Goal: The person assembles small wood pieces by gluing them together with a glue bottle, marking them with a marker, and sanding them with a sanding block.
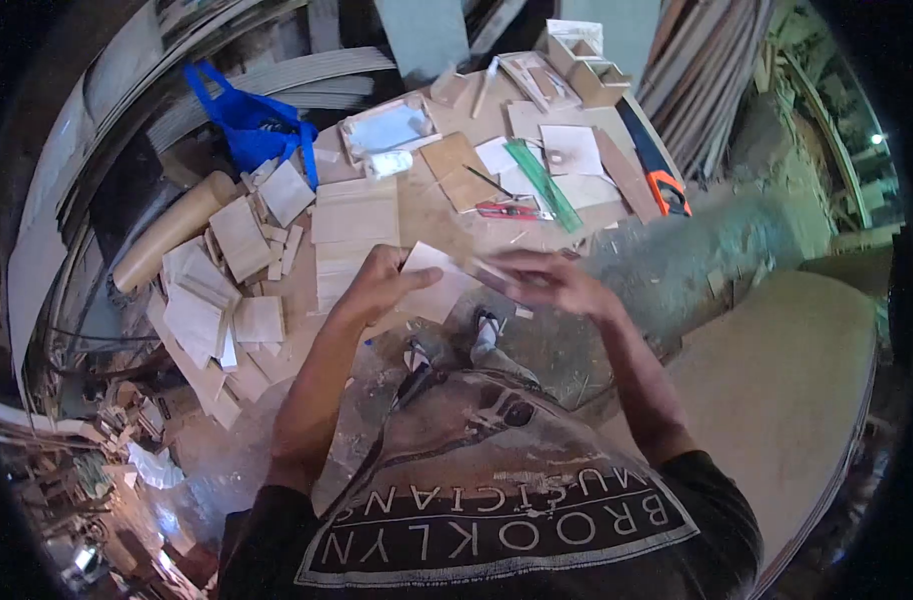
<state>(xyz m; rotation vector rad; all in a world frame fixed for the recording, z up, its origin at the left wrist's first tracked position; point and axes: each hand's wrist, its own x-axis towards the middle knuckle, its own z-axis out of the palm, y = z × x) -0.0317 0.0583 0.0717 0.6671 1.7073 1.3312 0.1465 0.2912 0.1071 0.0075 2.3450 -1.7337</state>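
A pale, thin square piece point(440, 282) is held up in front of my body, over the near edge of the worktable. My left hand point(385, 284) grips its left side, with the thumb lying on its face. At the piece's right edge is my right hand point(547, 281), blurred by motion. Its fingers are bent round a narrow, smeared object that I cannot make out. Beyond my hands, a green ruler point(544, 186) and a red cutter point(510, 210) lie on the table.
The worktable point(417, 215) bears wood panels point(357, 215), a white-and-blue tray point(389, 130), a blue bag point(247, 125) and an orange-handled saw point(667, 190). Stacked wood pieces point(202, 300) lie at left. A large board point(787, 390) stands at right.
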